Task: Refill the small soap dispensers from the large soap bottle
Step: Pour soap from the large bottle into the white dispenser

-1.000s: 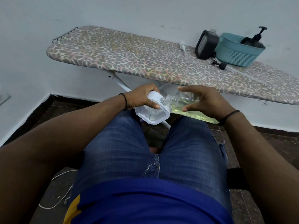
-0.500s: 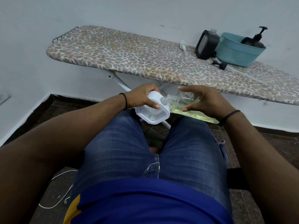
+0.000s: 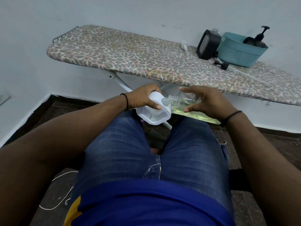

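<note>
Biggest thing here is the ironing board (image 3: 130, 57) with a leopard-print cover, running along the white wall. At its far right end sits a teal basket (image 3: 236, 53) with a black pump dispenser (image 3: 259, 39) inside, and a black dispenser (image 3: 207, 44) leaning just beside the basket. The person sits in front in blue jeans, both hands over the knees. The right hand (image 3: 210, 101) curls thumb and fingers around a clear soap bottle (image 3: 184, 105) of yellowish liquid, tipped nearly flat, its threaded neck pointing left. The left hand (image 3: 143, 98) grips a small white dispenser (image 3: 153, 115), thumb across the front, with the bottle's mouth right at its top edge.
</note>
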